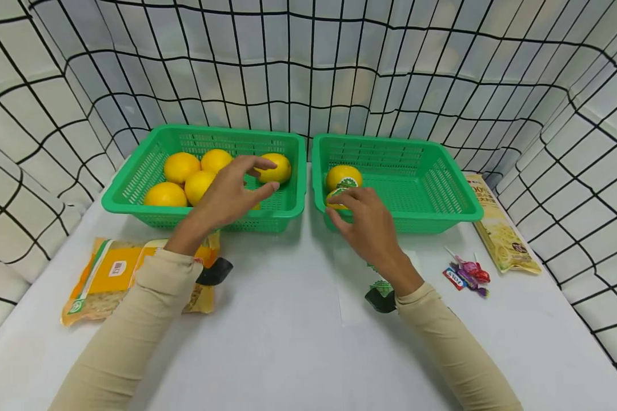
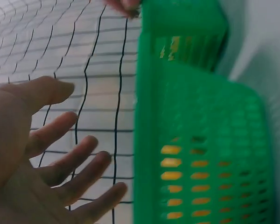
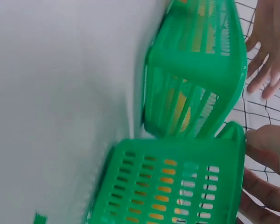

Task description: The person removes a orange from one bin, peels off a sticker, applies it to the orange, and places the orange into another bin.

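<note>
My left hand (image 1: 231,191) hovers over the right part of the left green basket (image 1: 139,210). Its fingers and thumb are spread apart with nothing between them, close to an orange (image 1: 280,168) by the right wall. Several more oranges (image 1: 181,167) lie at the left of that basket. My right hand (image 1: 365,222) reaches over the near-left rim of the right green basket (image 1: 427,224). Its fingertips are at a yellow orange (image 1: 334,200) with a green label, partly hidden by the fingers. Behind it sits another labelled orange (image 1: 343,176).
Under my right forearm lies a sheet with green labels (image 1: 380,286). Wrapped candies (image 1: 470,275) and a yellow packet (image 1: 506,228) are at the right. An orange-and-clear food bag (image 1: 113,279) lies under my left forearm. Black netting (image 1: 308,68) surrounds the white table (image 1: 283,342).
</note>
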Motion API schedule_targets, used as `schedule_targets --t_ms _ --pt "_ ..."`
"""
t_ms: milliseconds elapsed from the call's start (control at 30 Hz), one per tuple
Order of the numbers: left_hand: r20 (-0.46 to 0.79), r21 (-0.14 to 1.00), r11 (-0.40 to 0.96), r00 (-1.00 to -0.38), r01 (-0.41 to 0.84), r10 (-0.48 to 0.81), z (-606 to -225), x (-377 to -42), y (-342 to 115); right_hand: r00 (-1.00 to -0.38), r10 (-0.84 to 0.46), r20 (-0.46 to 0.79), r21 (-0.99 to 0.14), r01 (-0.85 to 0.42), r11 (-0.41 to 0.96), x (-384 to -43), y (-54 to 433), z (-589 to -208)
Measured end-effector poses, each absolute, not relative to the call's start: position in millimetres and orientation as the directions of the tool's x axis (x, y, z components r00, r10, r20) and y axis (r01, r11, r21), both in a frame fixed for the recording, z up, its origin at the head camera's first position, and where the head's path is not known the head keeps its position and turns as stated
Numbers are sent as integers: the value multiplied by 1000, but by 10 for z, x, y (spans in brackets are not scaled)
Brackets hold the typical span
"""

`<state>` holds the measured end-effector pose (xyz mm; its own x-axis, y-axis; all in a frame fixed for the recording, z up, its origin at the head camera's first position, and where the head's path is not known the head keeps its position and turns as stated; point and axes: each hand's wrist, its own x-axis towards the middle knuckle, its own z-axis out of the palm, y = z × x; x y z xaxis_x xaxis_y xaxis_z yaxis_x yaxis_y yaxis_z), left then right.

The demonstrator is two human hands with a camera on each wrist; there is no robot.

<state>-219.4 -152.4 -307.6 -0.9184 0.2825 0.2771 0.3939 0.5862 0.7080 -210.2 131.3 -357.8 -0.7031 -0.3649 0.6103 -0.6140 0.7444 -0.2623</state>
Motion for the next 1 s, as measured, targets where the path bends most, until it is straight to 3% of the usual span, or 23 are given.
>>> schedule_targets --t_ms 233,567,733,1000 --pt "-24 669 694 -926 265 376 -2836 -2778 -1656 -622 -377 686 -104 -597 796 -2065 1273 -3627" --pt "-303 608 781 -866 144 397 -2794 -3497 -1727 -614 -380 692 -91 -597 797 -2068 1271 -3635" --pt "-353 604 782 -829 153 434 -2962 -3674 -1605 -613 -382 691 -92 -599 796 -2069 1288 -3628" --pt "-412 543 830 -823 123 391 -3180 -3758 -1490 -636 -375 675 -112 -590 799 -2077 1297 -3618"
